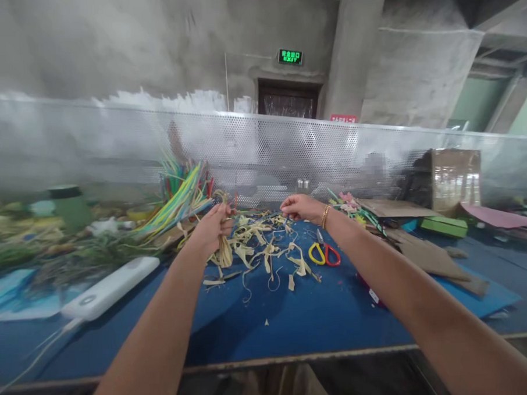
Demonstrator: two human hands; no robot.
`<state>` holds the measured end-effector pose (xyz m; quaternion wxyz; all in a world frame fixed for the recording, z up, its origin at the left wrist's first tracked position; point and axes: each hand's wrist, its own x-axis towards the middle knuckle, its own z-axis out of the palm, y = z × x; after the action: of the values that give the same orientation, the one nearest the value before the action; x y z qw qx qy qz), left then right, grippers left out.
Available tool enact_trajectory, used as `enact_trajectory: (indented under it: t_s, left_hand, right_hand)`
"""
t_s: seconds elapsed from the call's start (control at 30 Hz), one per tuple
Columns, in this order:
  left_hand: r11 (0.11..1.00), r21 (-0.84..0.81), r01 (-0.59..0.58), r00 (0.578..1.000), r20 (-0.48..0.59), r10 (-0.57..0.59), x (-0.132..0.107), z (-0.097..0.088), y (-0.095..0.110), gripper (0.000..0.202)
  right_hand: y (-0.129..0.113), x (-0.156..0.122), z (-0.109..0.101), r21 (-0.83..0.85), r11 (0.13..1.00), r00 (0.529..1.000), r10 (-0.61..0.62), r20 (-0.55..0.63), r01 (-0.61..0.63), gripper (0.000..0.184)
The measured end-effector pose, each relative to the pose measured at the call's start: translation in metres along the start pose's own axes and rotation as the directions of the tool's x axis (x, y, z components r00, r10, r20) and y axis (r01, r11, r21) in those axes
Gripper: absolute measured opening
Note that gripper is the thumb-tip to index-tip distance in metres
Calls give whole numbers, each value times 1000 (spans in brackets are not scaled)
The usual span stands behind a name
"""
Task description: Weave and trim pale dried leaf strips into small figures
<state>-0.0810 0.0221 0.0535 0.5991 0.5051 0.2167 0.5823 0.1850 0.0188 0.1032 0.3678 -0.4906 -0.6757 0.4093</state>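
My left hand (211, 230) is closed around a bunch of pale yellow, husk-like strips (224, 253) that hang below the fingers. My right hand (299, 206) is held in a pinch at about the same height, to the right; whatever may be between its fingertips is too small to make out. Under and between the hands, loose curled scraps (270, 251) of the same pale material lie scattered on the blue tabletop (261, 337). A pair of scissors (324, 254) with one yellow and one red handle loop lies below my right wrist.
On the left are a white power strip (112, 288) with a cord, a green container (69, 209) and a bundle of coloured stems (180, 195). Cardboard pieces (423, 251) and a green box (443, 226) lie at right. A perforated metal screen (278, 144) stands along the back.
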Motion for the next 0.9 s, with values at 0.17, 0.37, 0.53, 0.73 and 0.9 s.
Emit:
enact_trajectory:
  t_s: [0.17,0.37,0.53,0.73,0.9]
  left_hand:
    - [999,-40,-31,993,-112,27,3,-3,2,16]
    - [991,-114,-74,982,-182,53,3,-29,13,15]
    - [973,-228,-23,998,-67,7,-4,-20,8,17]
    - [959,-279,54,997,-35,-66,-2,-14,-5,18]
    - [957,-290,29,991,-116,-65,-2,-19,-11,18]
  right_hand:
    - [-3,-31,-1,-210,974,990,-60,128,87,11]
    - [25,-34,17,-495,845,945,-37,326,204,20]
    - [43,29,40,-733,645,962,-270,46,216,18]
    - [40,119,92,-799,538,916,-399,39,268,26]
    - [40,166,136,-886,437,936,-351,-9,156,37]
